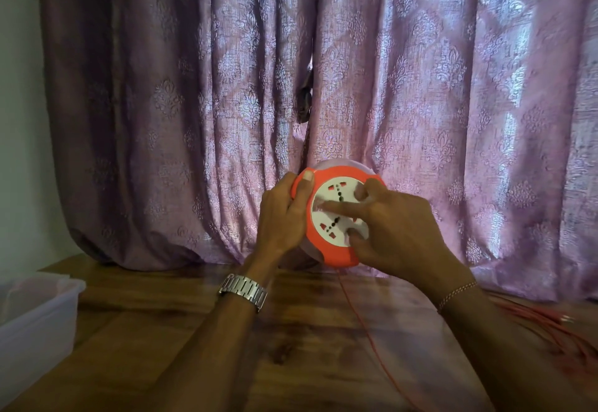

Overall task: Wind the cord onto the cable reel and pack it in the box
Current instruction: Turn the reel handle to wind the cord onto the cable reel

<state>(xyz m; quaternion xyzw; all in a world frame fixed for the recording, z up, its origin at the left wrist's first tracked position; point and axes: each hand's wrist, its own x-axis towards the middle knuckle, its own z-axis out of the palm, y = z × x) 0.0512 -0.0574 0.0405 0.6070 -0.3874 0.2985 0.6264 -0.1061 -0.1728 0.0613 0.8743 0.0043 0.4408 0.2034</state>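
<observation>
- Gripping the round orange plastic cable reel [326,251] by its left rim: left hand [282,214], thumb laid over the orange edge, fingers curled out of sight behind the body.
- Held up off the brown wooden table [200,347], tilted, white socket face [339,214] turned toward the camera, just in front of the mauve patterned curtain [194,87].
- Spread across that socket face: right hand [398,227], index finger stretched straight over the middle, the other fingertips bent and pressed against the white plate; nothing enclosed in it.
- Hanging from the reel's lower edge: thin orange cord [365,330], slanted down across the tabletop toward the lower right.
- Heaped in loose loops at the table's right edge: more of the same cord [550,324], well apart from the reel.
- Parked at the table's left edge, well apart from the reel: translucent white plastic box [35,314], open at the top.
- Worn on the left wrist: silver metal link watch [244,290]; on the right wrist: thin beaded bracelet [456,292].
</observation>
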